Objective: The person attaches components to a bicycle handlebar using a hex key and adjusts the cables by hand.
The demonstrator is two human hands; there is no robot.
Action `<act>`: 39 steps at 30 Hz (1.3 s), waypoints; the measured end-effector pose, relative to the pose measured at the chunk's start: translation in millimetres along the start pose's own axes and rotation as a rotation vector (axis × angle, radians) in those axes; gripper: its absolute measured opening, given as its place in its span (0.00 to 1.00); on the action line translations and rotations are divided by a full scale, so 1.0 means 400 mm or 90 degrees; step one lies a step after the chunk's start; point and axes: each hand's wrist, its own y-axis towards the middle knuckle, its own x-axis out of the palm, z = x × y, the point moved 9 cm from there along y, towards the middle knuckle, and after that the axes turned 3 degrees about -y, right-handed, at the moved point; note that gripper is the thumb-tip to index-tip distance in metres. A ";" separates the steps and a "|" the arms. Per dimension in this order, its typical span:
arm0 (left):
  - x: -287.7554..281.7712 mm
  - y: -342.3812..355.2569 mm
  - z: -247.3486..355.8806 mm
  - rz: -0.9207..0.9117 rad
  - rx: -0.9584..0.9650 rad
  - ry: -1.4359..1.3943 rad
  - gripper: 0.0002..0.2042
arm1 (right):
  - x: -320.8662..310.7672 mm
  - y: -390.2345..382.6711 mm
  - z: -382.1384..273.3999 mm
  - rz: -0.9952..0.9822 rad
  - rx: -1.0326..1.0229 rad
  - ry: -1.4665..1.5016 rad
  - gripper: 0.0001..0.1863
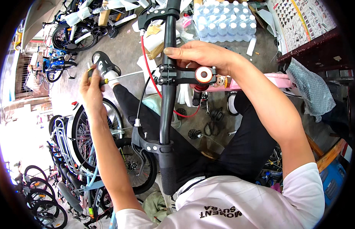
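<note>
A black bicycle handlebar runs up and down in front of me, clamped at its middle by a black stem with a red-rimmed round cap. My left hand is closed around the yellow-and-black handle of a screwdriver. Its long thin shaft reaches to the stem's clamp face; the exact tip contact is too small to tell. My right hand holds the handlebar just above the stem, thumb across the bar, other fingers partly hidden behind. A red cable and a black brake lever hang beside the bar.
A pink bike frame extends right from the stem, near bubble wrap. Shrink-wrapped water bottles stand ahead. Several bicycles crowd the left. Pedals and small parts lie on the floor between my legs.
</note>
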 end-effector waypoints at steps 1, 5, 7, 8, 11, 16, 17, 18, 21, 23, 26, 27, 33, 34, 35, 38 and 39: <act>-0.028 -0.002 -0.003 0.041 -0.014 0.008 0.11 | -0.002 0.002 0.004 0.003 -0.008 -0.004 0.29; -0.093 -0.047 0.069 0.114 0.032 -0.112 0.13 | -0.004 0.011 0.024 0.006 0.006 -0.019 0.29; -0.080 -0.081 0.103 0.088 0.044 -0.106 0.13 | 0.004 0.016 0.023 -0.013 0.001 -0.020 0.29; -0.065 -0.092 0.111 0.060 0.045 -0.104 0.14 | 0.001 0.014 0.022 -0.010 0.006 -0.029 0.29; -0.034 -0.111 0.126 0.023 0.046 -0.108 0.15 | -0.008 0.011 0.019 0.002 0.018 -0.049 0.29; -0.038 -0.096 0.114 0.024 0.045 -0.100 0.15 | 0.006 0.001 0.003 -0.015 0.013 -0.012 0.28; -0.040 -0.093 0.111 0.021 0.045 -0.100 0.14 | 0.007 0.005 0.002 -0.010 0.008 -0.015 0.28; -0.038 -0.090 0.107 0.017 0.044 -0.104 0.14 | 0.006 0.009 0.008 -0.002 0.005 -0.017 0.28; -0.025 -0.084 0.100 0.012 0.029 -0.101 0.13 | -0.001 0.013 0.013 0.005 0.000 -0.022 0.28; -0.013 -0.089 0.103 0.012 0.024 -0.102 0.13 | -0.004 0.011 0.014 0.006 0.001 -0.028 0.28; -0.009 -0.094 0.103 0.010 0.016 -0.082 0.13 | -0.001 0.006 0.008 0.002 0.002 -0.037 0.29; -0.012 -0.092 0.102 -0.005 0.010 -0.063 0.14 | 0.000 0.005 0.007 -0.001 0.000 -0.035 0.29; -0.006 -0.080 0.116 -0.012 0.029 0.149 0.16 | 0.000 0.020 0.009 -0.009 -0.032 -0.043 0.33; 0.007 -0.082 0.121 0.004 0.023 0.109 0.15 | -0.005 0.023 0.010 -0.004 -0.045 -0.052 0.35; 0.021 -0.088 0.128 0.020 0.018 0.069 0.14 | -0.007 0.026 0.016 -0.013 -0.040 -0.052 0.35; 0.001 -0.070 0.071 0.079 -0.070 -0.212 0.11 | -0.006 0.021 0.018 -0.035 -0.019 -0.052 0.34; 0.001 -0.068 0.064 0.097 -0.096 -0.292 0.14 | -0.003 0.015 0.011 -0.039 -0.008 -0.054 0.34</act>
